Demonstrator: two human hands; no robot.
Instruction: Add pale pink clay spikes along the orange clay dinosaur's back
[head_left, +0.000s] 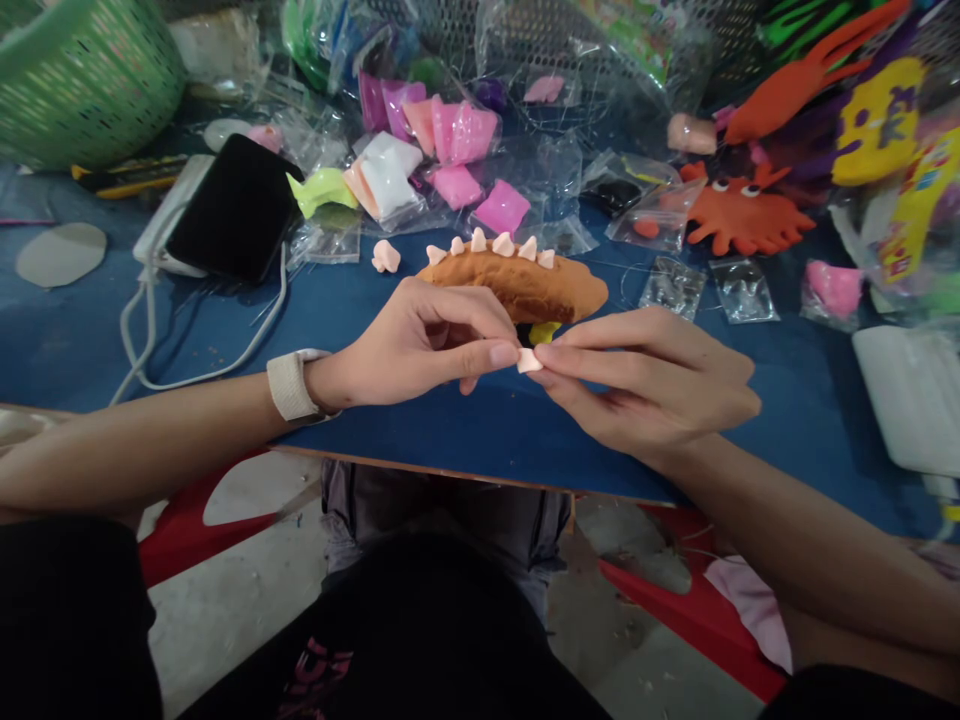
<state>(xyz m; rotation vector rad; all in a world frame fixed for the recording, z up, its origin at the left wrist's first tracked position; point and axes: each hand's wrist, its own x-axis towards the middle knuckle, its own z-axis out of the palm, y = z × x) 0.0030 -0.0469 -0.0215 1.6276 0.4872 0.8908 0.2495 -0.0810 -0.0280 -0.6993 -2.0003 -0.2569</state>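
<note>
Grey floor (225,572), speckled with small marks, shows beneath the table at seven and five o'clock, taking the pale piece between the hands as the dial's centre. Red chair (196,528) parts with open cut-outs curve in at eight and five o'clock, and pink cloth (750,608) hangs between four and five. A thin brownish edge rims the blue tabletop (450,435), which is smooth and lightly flecked with crumbs.

Just over that edge, both hands meet. The left hand (431,345) pinches the small pale clay piece (529,361) between thumb and fingers; the right hand (660,375) grips its other side with narrowed fingertips. Just beyond, at twelve o'clock, a brown clay body (517,283) lies on its side lengthwise, pale spikes (503,245) lining its top and a yellow bit (543,332) peeping out below. A loose pale lump (385,257) sits near its left end, at ten.

A white device (909,395) rests at three o'clock. Farther off, a black phone (232,208) leans at ten, with a white cable (217,385) looping nearer. An orange crab figure (742,212) lies at two. Pink packets (465,135) crowd toward twelve, a green basket (86,85) stands far out at ten, and perforated grey mesh (442,32) backs the clutter.
</note>
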